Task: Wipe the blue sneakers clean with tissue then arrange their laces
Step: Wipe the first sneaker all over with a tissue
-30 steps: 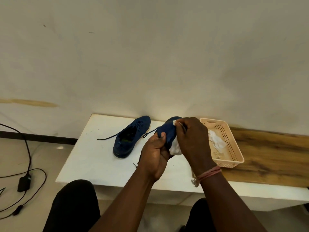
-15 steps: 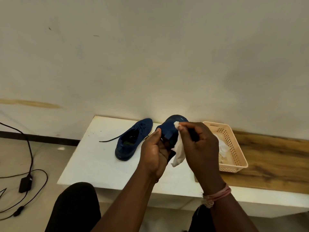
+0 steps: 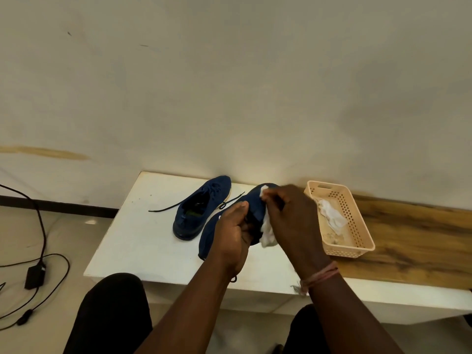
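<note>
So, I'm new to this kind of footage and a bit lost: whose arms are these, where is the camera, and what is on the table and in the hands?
No machine here: a person wears one camera on the head, looking down at their own hands. The left hand holds a blue sneaker up off the white table. The right hand has a white tissue in its grip and presses it against that shoe. The second sneaker rests on the table, its lace trailing loose. Beside the hands stands a peach basket with crumpled tissue in it. Cables lie on the floor.
</note>
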